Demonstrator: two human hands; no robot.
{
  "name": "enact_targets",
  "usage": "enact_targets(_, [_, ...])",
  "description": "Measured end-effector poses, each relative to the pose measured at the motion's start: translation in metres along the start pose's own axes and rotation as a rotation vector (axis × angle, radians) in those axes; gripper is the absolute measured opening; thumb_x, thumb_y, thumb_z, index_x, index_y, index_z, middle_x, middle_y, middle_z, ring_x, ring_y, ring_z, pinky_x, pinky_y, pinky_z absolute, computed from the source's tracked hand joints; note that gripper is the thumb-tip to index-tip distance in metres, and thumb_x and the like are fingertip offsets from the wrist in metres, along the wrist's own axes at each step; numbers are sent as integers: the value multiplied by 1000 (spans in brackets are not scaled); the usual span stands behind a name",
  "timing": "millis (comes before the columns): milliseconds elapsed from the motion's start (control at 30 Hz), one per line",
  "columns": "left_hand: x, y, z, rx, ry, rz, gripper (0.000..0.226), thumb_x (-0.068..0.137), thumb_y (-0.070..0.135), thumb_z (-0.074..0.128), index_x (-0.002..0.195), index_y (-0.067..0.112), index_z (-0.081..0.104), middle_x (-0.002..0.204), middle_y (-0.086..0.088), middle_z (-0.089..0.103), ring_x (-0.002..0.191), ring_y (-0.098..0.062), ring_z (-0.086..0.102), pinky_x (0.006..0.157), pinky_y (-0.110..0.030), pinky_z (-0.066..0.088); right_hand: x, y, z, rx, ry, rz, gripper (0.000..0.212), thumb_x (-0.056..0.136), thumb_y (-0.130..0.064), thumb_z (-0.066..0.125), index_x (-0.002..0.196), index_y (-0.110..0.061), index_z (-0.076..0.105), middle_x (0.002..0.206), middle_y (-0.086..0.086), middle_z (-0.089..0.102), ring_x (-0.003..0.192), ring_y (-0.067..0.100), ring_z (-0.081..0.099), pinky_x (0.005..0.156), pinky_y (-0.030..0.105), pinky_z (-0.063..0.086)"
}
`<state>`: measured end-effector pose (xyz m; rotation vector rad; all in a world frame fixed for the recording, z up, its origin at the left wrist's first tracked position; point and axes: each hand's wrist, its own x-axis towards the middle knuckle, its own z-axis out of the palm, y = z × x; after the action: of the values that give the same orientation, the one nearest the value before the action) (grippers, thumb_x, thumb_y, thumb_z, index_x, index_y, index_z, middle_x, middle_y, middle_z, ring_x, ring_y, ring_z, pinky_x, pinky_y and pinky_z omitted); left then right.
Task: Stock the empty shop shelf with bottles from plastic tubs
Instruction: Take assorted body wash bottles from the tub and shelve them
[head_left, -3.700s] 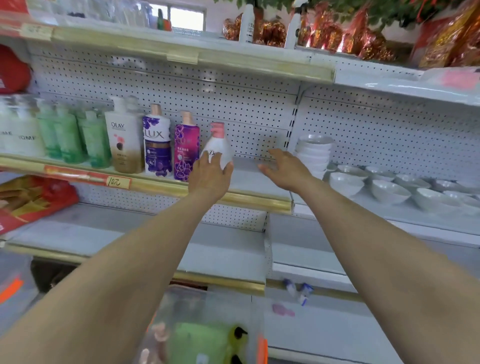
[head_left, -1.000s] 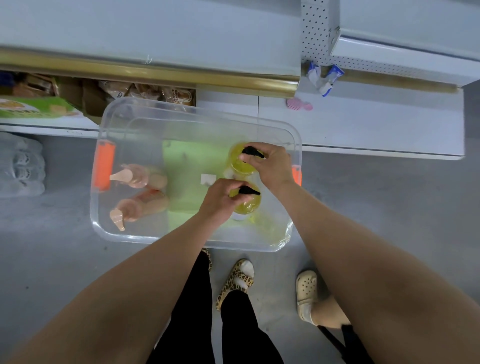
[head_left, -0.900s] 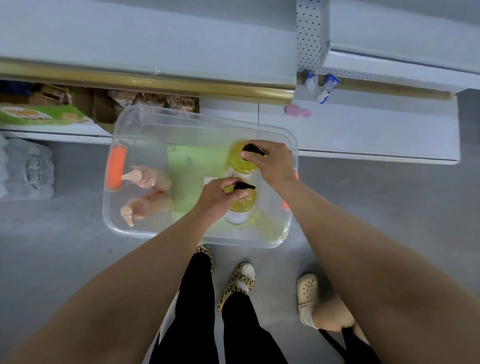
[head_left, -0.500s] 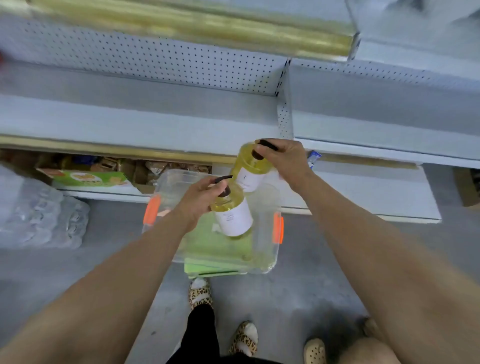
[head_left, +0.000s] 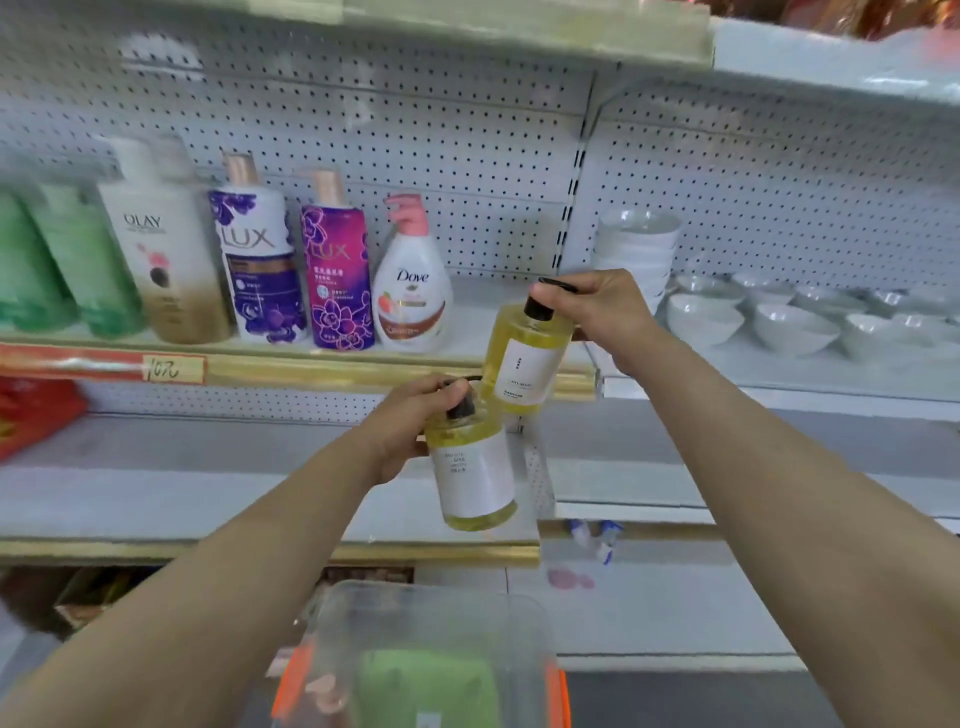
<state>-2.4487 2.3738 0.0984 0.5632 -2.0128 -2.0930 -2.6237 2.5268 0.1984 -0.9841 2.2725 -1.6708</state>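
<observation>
My left hand (head_left: 410, 421) grips a yellow pump bottle (head_left: 475, 475) by its black pump top, hanging in front of the lower shelf. My right hand (head_left: 602, 306) grips a second yellow bottle (head_left: 524, 358) the same way, higher, level with the gold front edge of the stocked shelf (head_left: 488, 322). On that shelf stand green bottles, an Olay bottle (head_left: 166, 260), two purple Lux bottles (head_left: 260, 265) and a white Dove bottle (head_left: 413, 291). Bare shelf shows to the right of the Dove bottle. The clear plastic tub (head_left: 431, 660) sits below on the floor.
White bowls (head_left: 701, 317) fill the neighbouring shelf bay on the right, past a perforated divider. A bare white shelf (head_left: 156, 493) runs below the stocked one. A red package (head_left: 31, 410) lies at the far left. The tub has orange handles and a green sheet inside.
Both hands have lifted the two yellow bottles out of the tub and raised them up to shelf height; the view has tilted up from the floor to the shelves.
</observation>
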Motion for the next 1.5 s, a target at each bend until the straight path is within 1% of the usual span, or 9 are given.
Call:
enact_targets(167, [18, 38, -9, 29, 54, 64, 22, 92, 40, 63, 101, 24, 73, 107, 1, 72, 101, -20, 64, 84, -39, 51, 34, -38, 0, 27, 111, -45, 7, 79, -29, 83, 83, -27, 78, 90, -1, 77, 93, 22, 73, 85, 44, 60])
enact_targets(367, [32, 48, -28, 83, 62, 41, 23, 90, 40, 65, 103, 23, 74, 107, 0, 72, 107, -23, 63, 88, -42, 51, 84, -34, 17, -39, 129, -9, 13, 77, -32, 84, 87, -26, 79, 80, -15, 71, 83, 6, 67, 86, 34, 58])
enact_targets(467, [36, 47, -34, 95, 78, 26, 22, 90, 39, 65, 103, 23, 74, 106, 1, 73, 105, -21, 64, 85, -38, 51, 114, -18, 29, -127, 80, -4, 9, 75, -37, 85, 73, -32, 77, 82, -15, 73, 88, 12, 70, 87, 40, 58])
enact_targets(600, [39, 46, -36, 66, 147, 2, 24, 89, 39, 66, 108, 25, 72, 108, 3, 72, 105, -19, 64, 76, -34, 49, 142, -2, 44, -209, 22, 4, 27, 76, -41, 83, 95, -22, 80, 88, -10, 73, 87, 12, 66, 86, 40, 59])
enact_targets(733, [47, 50, -33, 61, 193, 24, 22, 90, 37, 66, 107, 24, 72, 106, 2, 74, 104, -19, 66, 76, -33, 50, 168, 13, 50, -257, -34, 0, 29, 76, -46, 82, 97, -26, 80, 97, -9, 73, 92, 11, 65, 88, 39, 58])
enact_targets(1033, [66, 58, -33, 73, 252, 55, 22, 88, 42, 68, 103, 28, 74, 110, 3, 72, 113, -24, 62, 104, -51, 43, 196, 26, 55, -382, -94, -12, 42, 80, -49, 77, 110, -20, 76, 115, -6, 70, 106, 14, 62, 88, 27, 49])
enact_targets(1200, [75, 59, -35, 70, 238, 74, 22, 87, 42, 68, 100, 25, 74, 110, -1, 72, 111, -27, 63, 102, -50, 44, 198, 43, 59, -213, -54, 38, 43, 80, -43, 79, 113, -16, 76, 117, 2, 72, 106, 17, 65, 93, 28, 51])
enact_targets(1300, [77, 64, -32, 65, 233, 98, 22, 87, 41, 69, 100, 25, 74, 108, -3, 72, 107, -25, 65, 95, -42, 48, 190, 43, 55, -111, -67, 78, 51, 83, -40, 78, 126, -15, 68, 132, 4, 63, 121, 20, 58, 103, 32, 48])
enact_targets(1500, [81, 83, -21, 80, 182, 146, 31, 82, 47, 72, 103, 24, 73, 105, 1, 74, 102, -19, 67, 90, -39, 51, 141, 31, 36, -88, 50, 31, 75, 81, -57, 72, 141, -17, 51, 139, 3, 52, 128, 20, 50, 107, 36, 43])
